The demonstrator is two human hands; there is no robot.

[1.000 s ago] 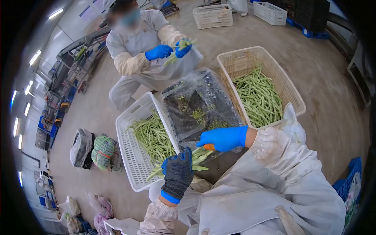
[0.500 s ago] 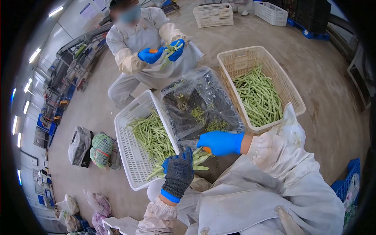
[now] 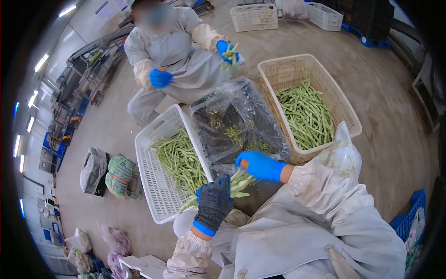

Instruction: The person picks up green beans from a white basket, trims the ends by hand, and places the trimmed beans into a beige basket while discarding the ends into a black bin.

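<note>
Head-view inspection: bean bunch in the left fist, orange item in the right

I am viewing remotely through the head camera and report as follows. The left hand, in a grey glove over a blue one, is closed round a bunch of green beans. The bunch sticks out on both sides of the fist, just beside the near corner of the white crate, whose load is a bean heap. The right hand, in blue, is curled around a small orange item; blur prevents me identifying it, and I cannot tell whether that hand touches the bunch.

Between the white crate and the cream crate, which holds a second bean pile, lies a dark plastic-lined tray carrying green scraps. Opposite, a co-worker's hand grips a few pods.

On handling, I judge the step in hand to be close work at the tray-side end of the bunch. For that I would recommend a firm but uncrushing left grip, bean ends drawn level, and only a short length projecting past the fist. The left thumb and forefinger should sit clear of the orange item, and the bunch should be angled so that loose bits fall over the tray, clear of both crates.
</note>
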